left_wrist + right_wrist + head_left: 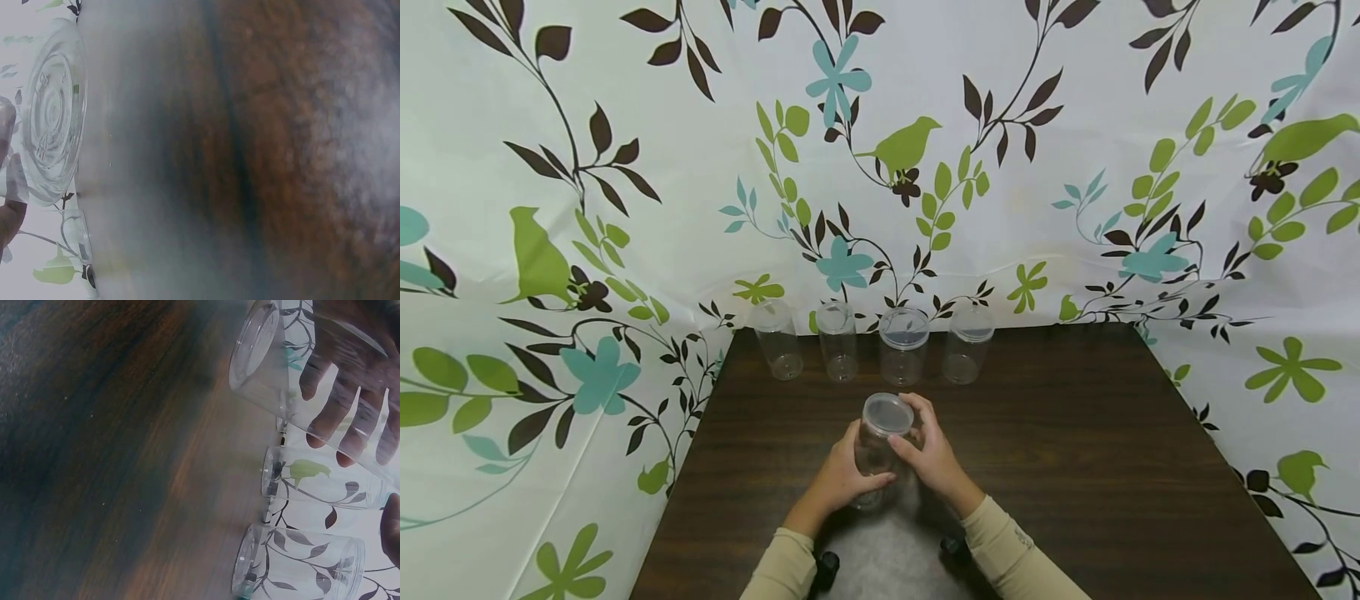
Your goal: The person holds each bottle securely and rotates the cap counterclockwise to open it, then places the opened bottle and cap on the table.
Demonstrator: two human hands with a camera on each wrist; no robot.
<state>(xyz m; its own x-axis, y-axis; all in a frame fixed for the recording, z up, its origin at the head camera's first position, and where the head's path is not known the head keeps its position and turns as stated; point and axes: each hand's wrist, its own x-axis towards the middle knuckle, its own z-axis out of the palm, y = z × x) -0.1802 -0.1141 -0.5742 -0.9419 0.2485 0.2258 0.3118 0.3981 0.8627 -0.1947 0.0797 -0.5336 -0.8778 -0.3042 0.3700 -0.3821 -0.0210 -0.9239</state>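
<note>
A clear plastic jar [874, 457] with a translucent lid [888, 413] is held over the near middle of the table. My left hand [841, 477] grips the jar's body from the left, thumb across the front. At the top right, my right hand [936, 457] holds the jar around the lid's rim, thumb in front and fingers on the far side. In the right wrist view the jar [256, 350] tilts, and left-hand fingers show through its clear wall. Its ringed base [55, 115] faces the left wrist view, raised off the table.
Along the back edge of the dark wooden table [1075, 467] stand several clear jars, among them one at the far left [778, 342] and one at the right end [966, 346]. A patterned sheet [895, 208] hangs behind and beside the table.
</note>
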